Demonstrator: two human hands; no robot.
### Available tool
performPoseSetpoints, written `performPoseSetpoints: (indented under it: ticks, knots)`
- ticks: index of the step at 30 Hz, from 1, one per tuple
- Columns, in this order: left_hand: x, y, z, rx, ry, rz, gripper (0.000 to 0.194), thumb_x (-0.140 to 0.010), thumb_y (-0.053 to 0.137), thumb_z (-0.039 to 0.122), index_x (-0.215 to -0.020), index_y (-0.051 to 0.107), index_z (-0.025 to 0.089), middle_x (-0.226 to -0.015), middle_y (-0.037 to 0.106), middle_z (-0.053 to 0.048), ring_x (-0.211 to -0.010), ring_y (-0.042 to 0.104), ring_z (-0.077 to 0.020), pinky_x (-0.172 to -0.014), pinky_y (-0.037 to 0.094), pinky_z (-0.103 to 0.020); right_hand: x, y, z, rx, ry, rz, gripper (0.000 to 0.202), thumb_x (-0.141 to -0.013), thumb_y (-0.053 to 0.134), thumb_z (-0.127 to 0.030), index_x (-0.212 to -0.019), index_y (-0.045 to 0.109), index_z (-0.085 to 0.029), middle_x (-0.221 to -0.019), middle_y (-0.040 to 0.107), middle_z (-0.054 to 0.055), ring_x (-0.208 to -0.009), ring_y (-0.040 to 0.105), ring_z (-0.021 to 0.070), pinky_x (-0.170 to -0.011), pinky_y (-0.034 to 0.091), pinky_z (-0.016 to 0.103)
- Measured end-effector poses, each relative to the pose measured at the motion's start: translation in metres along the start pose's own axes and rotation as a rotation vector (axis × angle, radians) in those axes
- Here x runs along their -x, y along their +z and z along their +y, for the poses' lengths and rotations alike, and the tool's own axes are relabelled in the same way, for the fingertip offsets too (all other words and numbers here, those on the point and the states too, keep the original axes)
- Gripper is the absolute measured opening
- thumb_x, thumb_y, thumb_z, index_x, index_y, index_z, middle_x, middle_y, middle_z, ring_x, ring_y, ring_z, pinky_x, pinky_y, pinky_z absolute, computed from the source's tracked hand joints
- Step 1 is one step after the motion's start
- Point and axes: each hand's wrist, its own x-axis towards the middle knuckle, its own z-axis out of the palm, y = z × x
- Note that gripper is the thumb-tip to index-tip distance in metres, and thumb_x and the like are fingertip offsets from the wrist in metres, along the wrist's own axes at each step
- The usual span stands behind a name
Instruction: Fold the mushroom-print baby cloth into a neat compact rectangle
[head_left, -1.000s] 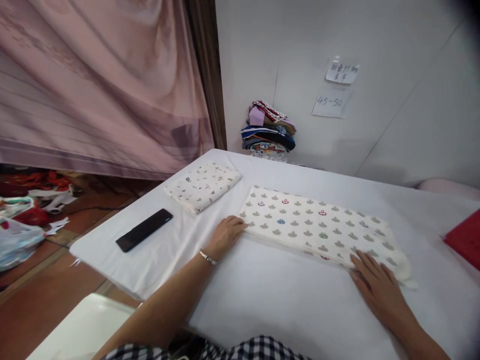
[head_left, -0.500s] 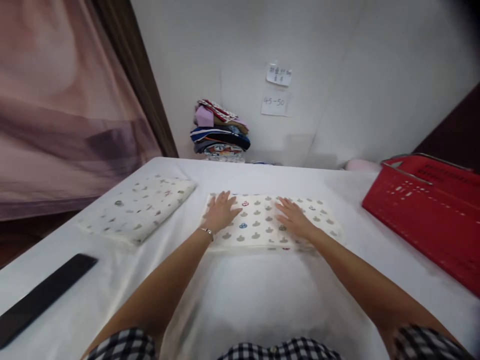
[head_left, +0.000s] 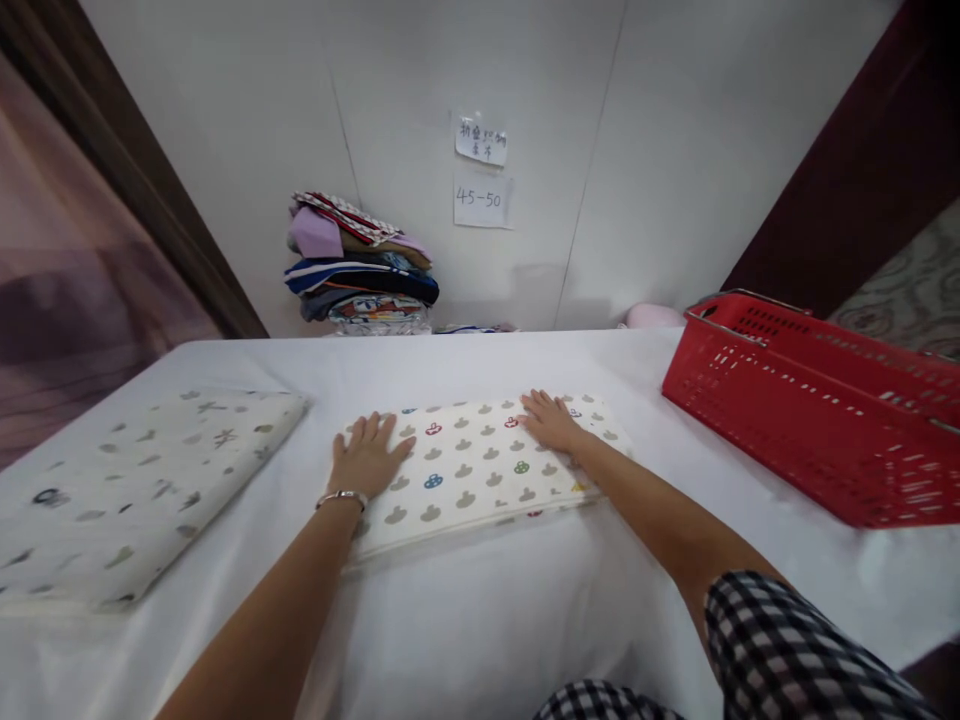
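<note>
A folded cream cloth (head_left: 465, 462) with grey and coloured mushroom prints lies flat on the white-covered table (head_left: 465, 620). On its left end rests my left hand (head_left: 369, 460), palm down with the fingers spread; a bracelet circles that wrist. My right hand (head_left: 553, 422) lies flat near the cloth's far right part, fingers apart. Neither hand grips the fabric. To the left lies a second folded cloth (head_left: 150, 480), pale with small scattered dark prints.
A red perforated basket (head_left: 795, 410) with metal handles stands at the right. Behind the table's far edge rises a pile of folded textiles (head_left: 367, 270) against the wall. Two paper notes (head_left: 482, 200) hang there. A curtain (head_left: 82, 230) borders the left.
The view has turned right, so things sit further left, and the dark flat object at lower left has gone out of frame. My hands are farther apart on the cloth, which appears slightly angled.
</note>
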Motion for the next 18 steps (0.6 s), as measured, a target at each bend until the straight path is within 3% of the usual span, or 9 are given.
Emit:
performPoseSetpoints:
  ticks: [5,10,14,18]
  knots:
    - [0.002,-0.002,0.005,-0.004,-0.008,-0.006,0.077,-0.083,0.022,0.066,-0.143,0.026,0.018,-0.151,0.020,-0.009,-0.139,0.013,-0.0315,-0.110,0.012,-0.056,0.010,-0.002,0.044,0.074,0.250,0.051,0.065,-0.090,0.025,-0.056,-0.142,0.030,-0.017,-0.150,0.021,0.013,-0.138,0.015,0.0298,-0.108,0.014,0.051]
    - [0.005,-0.004,0.008,-0.011,-0.022,-0.026,0.079,-0.083,0.019,0.066,-0.144,0.023,0.017,-0.152,0.018,-0.008,-0.140,0.009,-0.0291,-0.111,0.010,-0.054,0.010,0.006,0.060,0.117,0.259,0.050,0.064,-0.090,0.024,-0.055,-0.141,0.030,-0.017,-0.150,0.023,0.012,-0.137,0.018,0.0292,-0.108,0.016,0.050]
    - [0.003,-0.013,0.011,-0.015,-0.058,-0.095,0.079,-0.083,0.021,0.065,-0.145,0.020,0.016,-0.152,0.015,-0.008,-0.140,0.007,-0.0278,-0.111,0.009,-0.054,0.010,-0.004,0.039,0.119,0.266,0.032,0.064,-0.091,0.023,-0.053,-0.143,0.027,-0.017,-0.152,0.016,0.012,-0.139,0.011,0.0274,-0.109,0.014,0.050]
    - [0.004,-0.024,0.043,-0.052,-0.028,-0.099,0.080,-0.083,0.021,0.066,-0.144,0.023,0.015,-0.152,0.013,-0.009,-0.140,0.007,-0.0298,-0.110,0.004,-0.057,0.008,-0.014,-0.016,0.100,0.001,0.079,0.064,-0.091,0.023,-0.055,-0.143,0.027,-0.018,-0.153,0.013,0.010,-0.140,0.006,0.0247,-0.111,0.008,0.048]
